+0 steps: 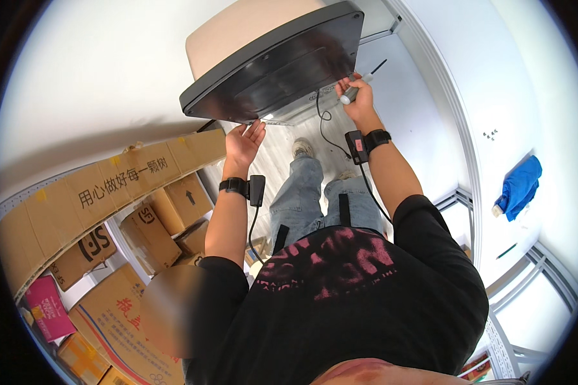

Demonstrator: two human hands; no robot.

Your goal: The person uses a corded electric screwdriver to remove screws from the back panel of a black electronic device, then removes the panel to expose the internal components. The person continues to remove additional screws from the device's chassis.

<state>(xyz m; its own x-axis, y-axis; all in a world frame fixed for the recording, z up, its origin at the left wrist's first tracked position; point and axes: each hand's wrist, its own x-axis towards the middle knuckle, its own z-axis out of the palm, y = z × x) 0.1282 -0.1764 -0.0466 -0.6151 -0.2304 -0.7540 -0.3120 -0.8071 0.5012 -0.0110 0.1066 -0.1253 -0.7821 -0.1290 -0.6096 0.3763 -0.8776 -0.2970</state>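
A large piece with a cream, rounded body (237,32) and a flat, glossy black panel (279,67) is in front of me, the panel facing my way. My left hand (244,144) is palm up at the panel's lower left edge, its fingers stretched out and touching or almost touching it. A screwdriver (351,95) with a grey handle is gripped in my right hand (361,102), its dark shaft pointing up and away to the right. The fingertips of that hand are at the panel's lower right corner. What they touch there is partly hidden.
On my left, a shelf edged with brown cardboard (109,183) holds several cartons (180,205). A black cable (324,128) hangs below the panel. To the right, a white surface (494,83) bears several small screws (490,135), a blue cloth (521,186) and a thin dark rod (507,251).
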